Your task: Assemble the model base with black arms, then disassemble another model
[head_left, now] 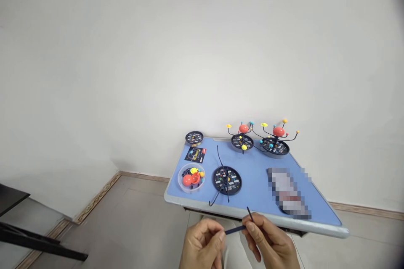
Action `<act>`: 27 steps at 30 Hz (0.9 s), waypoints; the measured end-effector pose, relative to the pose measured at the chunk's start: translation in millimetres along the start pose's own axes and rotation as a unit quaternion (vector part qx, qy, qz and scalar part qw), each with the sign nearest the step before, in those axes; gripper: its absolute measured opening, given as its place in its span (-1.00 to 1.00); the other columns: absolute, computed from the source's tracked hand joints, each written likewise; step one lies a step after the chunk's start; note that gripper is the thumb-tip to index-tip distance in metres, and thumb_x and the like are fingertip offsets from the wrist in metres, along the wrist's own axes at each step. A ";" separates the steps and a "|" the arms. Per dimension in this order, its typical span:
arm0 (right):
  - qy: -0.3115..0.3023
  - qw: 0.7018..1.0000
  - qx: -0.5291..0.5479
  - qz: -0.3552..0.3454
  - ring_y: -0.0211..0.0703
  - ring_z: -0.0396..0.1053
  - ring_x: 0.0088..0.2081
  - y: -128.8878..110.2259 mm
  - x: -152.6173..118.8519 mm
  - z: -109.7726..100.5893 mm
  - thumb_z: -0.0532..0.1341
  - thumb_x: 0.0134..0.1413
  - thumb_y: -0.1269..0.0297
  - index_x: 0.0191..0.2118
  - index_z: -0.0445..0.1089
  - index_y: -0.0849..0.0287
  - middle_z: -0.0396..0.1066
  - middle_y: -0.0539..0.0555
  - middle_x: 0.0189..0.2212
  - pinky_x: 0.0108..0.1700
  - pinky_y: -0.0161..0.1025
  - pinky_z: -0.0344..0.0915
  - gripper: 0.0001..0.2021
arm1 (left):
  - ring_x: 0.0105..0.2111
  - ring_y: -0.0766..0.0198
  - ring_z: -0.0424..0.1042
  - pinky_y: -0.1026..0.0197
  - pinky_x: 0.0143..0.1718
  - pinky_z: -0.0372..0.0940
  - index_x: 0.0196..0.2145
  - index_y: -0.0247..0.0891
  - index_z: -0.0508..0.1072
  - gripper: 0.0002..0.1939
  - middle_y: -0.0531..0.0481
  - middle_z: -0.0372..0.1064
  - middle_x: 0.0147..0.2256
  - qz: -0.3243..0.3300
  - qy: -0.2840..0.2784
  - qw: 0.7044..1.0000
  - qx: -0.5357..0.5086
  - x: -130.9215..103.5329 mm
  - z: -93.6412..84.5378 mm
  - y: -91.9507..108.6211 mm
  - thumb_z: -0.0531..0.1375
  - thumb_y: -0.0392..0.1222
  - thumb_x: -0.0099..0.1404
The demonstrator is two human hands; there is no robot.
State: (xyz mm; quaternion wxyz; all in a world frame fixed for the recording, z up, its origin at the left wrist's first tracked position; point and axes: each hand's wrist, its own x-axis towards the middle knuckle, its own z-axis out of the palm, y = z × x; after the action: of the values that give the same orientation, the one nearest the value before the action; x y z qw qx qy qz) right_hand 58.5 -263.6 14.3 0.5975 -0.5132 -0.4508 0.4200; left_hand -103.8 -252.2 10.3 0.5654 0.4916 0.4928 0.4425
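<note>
My left hand [203, 243] pinches one end of a thin black rod [235, 230] in front of the table's near edge. At the rod's other end, my right hand [268, 239] grips it between thumb and fingers, and a dark tip sticks up above them. Just beyond my hands lies a round black base [232, 185] with small printed labels; several thin curved black arms rise from its centre. To its left, a clear round bowl [180, 184] holds red half-spheres, a yellow piece and small coloured and black parts.
On the blue table [252, 199] two assembled planet models [243, 129] [278, 132] stand at the back right. A round black disc [194, 137] and a printed card [195, 154] are at the left. A pixelated object [288, 193] lies right. Behind is a wall.
</note>
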 end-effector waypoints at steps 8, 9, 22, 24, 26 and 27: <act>0.037 0.998 0.030 0.051 -0.32 0.13 -0.67 11.0 -19.6 -8.9 0.28 0.01 -0.14 -0.44 0.46 0.15 0.29 -0.01 -0.65 -0.65 -0.34 0.12 -0.60 | -0.60 0.34 0.23 0.28 -0.56 0.13 -0.36 -0.14 0.62 -0.74 -0.01 0.33 -0.54 0.212 0.047 0.958 0.189 -25.6 -10.0 -9.4 0.18 0.00 0.32; 0.065 0.996 0.033 0.048 -0.30 0.15 -0.65 12.7 -19.3 -15.4 0.28 0.01 -0.15 -0.44 0.46 0.15 0.32 0.01 -0.61 -0.66 -0.33 0.13 -0.60 | -0.61 0.34 0.22 0.28 -0.57 0.12 -0.37 -0.13 0.62 -0.75 0.00 0.33 -0.55 0.218 0.070 0.955 0.191 -29.4 -11.8 -8.7 0.18 -0.02 0.33; -0.128 0.978 -0.161 -0.035 -0.27 0.10 -0.62 -12.0 54.1 -13.5 0.18 0.03 -0.20 -0.47 0.43 0.12 0.20 -0.04 -0.67 -0.59 -0.32 0.09 -0.56 | -0.50 0.32 0.27 0.30 -0.46 0.23 -0.30 -0.18 0.62 -0.69 0.03 0.28 -0.46 0.217 0.257 0.907 0.253 21.6 -79.1 7.5 0.17 0.04 0.31; -0.159 0.958 -0.220 -0.088 -0.24 0.16 -0.58 -15.5 82.3 3.8 0.15 0.09 -0.08 -0.45 0.45 0.13 0.29 -0.02 -0.63 -0.54 -0.31 0.13 -0.62 | -0.50 0.31 0.27 0.28 -0.44 0.22 -0.31 -0.19 0.62 -0.66 0.04 0.26 -0.46 0.209 0.265 0.897 0.286 43.1 -92.4 8.4 0.13 0.04 0.33; -0.190 0.927 -0.293 -0.134 -0.22 0.23 -0.55 -18.5 110.0 25.2 0.08 0.15 0.12 -0.39 0.48 0.13 0.38 0.00 -0.58 -0.46 -0.30 0.17 -0.71 | -0.49 0.30 0.29 0.27 -0.42 0.21 -0.34 -0.21 0.60 -0.66 0.03 0.29 -0.47 0.196 0.264 0.886 0.328 65.4 -100.7 9.8 0.10 0.00 0.34; -0.206 0.905 -0.343 -0.143 -0.22 0.26 -0.53 -19.7 122.4 37.3 0.07 0.15 0.23 -0.38 0.48 0.14 0.40 0.01 -0.57 -0.44 -0.30 0.16 -0.75 | -0.47 0.29 0.32 0.27 -0.39 0.21 -0.34 -0.22 0.60 -0.68 0.02 0.32 -0.46 0.185 0.262 0.879 0.352 76.2 -102.9 10.7 0.10 -0.04 0.35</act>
State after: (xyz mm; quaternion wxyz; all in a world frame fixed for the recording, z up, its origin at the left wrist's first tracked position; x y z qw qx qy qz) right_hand 52.7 -139.1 49.6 0.3320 -0.5181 -0.7490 0.2458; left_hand -196.7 -163.5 8.5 0.1127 0.6069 0.6462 0.4489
